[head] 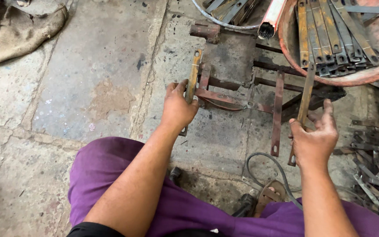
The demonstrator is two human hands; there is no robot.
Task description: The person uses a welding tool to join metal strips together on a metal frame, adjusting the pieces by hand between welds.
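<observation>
Left grip (178,107): fingers wrapped shut around a flat metal strip (193,79), pressing it down along the left end of the rusty frame jig (237,98) on the floor, probably to keep it seated against the jig's stops. Right grip (314,138): thumb and fingers pinched on a second strip (304,103), which stands tilted, its top end leaning toward the red tub (286,44) and its lower end poking out below the palm. It looks freshly lifted or mid-placement; can't tell which. Tub holds a neat fan of same-type strips with holes at the ends, within arm's reach on the right. Loose pile of more strips (376,162) lies on the floor at far right. Grey cable (264,160) loops near a sandal (270,195). Sack (14,30) at top left, well apart. Person sits on the stone floor (88,79), purple-clad knees either side of the jig.
</observation>
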